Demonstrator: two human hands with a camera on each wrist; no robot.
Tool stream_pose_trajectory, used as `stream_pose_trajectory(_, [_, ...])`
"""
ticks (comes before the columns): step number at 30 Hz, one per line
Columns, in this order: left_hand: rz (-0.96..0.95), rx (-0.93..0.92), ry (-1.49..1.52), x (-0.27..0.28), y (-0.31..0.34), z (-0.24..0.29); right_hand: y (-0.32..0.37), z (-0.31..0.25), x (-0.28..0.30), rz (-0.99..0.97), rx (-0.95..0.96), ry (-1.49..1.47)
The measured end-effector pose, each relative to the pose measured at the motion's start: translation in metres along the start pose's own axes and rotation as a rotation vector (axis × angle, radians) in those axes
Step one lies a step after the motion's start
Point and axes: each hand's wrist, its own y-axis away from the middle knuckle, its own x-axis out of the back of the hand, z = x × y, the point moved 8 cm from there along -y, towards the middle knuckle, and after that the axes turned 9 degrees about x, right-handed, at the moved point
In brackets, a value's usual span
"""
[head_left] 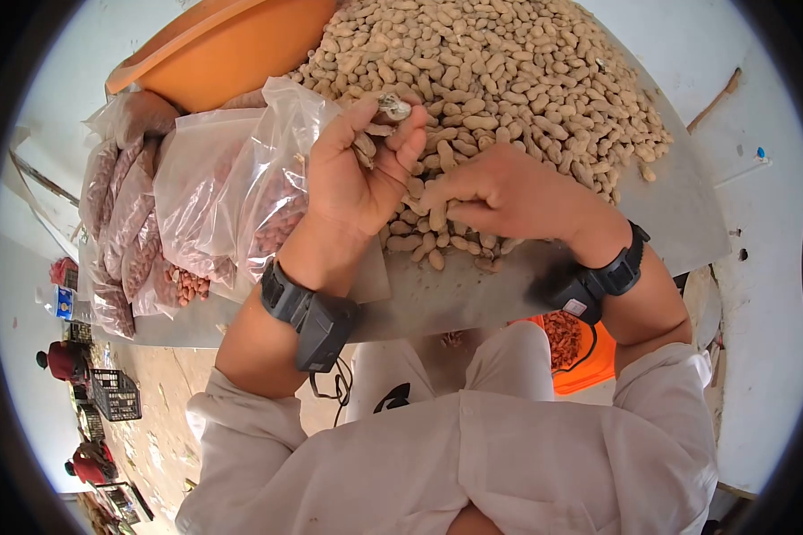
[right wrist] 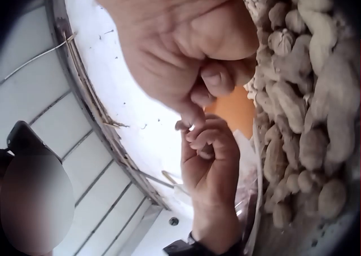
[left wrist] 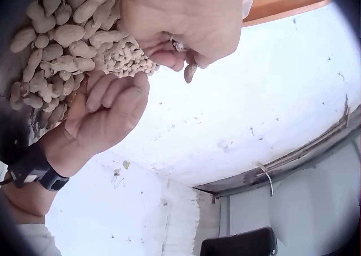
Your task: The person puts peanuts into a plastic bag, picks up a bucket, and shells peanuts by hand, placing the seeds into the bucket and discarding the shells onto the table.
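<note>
My left hand (head_left: 357,174) is turned palm up at the near-left edge of the peanut pile (head_left: 509,80), its fingers curled round some peanut shells (head_left: 366,150). A pale, split shell (head_left: 393,108) shows at its fingertips. In the left wrist view, a shell piece (left wrist: 190,73) pokes out below this hand (left wrist: 186,24). Low over the pile's near edge, my right hand (head_left: 517,194) pinches a peanut (head_left: 438,217) between thumb and forefinger. The right wrist view shows that hand (right wrist: 186,41) with bent fingers; its fingertips are partly hidden there.
Clear bags of reddish kernels (head_left: 187,196) lie at the left, with loose kernels (head_left: 187,285) beside them. An orange basin (head_left: 223,53) stands at the back left. Under the metal table's front edge (head_left: 473,308) is an orange container (head_left: 602,352) holding reddish pieces.
</note>
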Motion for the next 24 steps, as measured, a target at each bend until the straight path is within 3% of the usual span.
stream_pose_trajectory(3, [0.018,-0.037,-0.004,0.0,0.001,0.001,-0.001,0.004,-0.021,-0.116,-0.015,0.109])
stream_pose_trajectory(9, [0.055,-0.02,0.021,0.003,-0.001,-0.001,-0.005,0.006,-0.031,-0.121,0.035,0.214])
stream_pose_trajectory(12, [0.069,-0.003,0.049,0.007,-0.003,-0.001,-0.006,0.011,-0.021,0.08,0.095,0.133])
stream_pose_trajectory(15, [0.083,0.001,-0.019,0.011,-0.005,-0.001,0.003,0.029,0.008,0.377,-0.126,-0.411])
stream_pose_trajectory(18, [0.053,0.008,-0.207,0.008,-0.004,-0.004,0.007,0.048,0.021,0.606,0.065,-1.16])
stream_pose_trajectory(21, [0.102,0.05,-0.373,-0.002,0.002,-0.016,0.007,0.049,0.015,0.652,0.082,-1.491])
stream_pose_trajectory(24, [0.102,0.009,-0.459,-0.007,0.002,-0.023,0.002,0.045,0.005,0.634,0.069,-1.539])
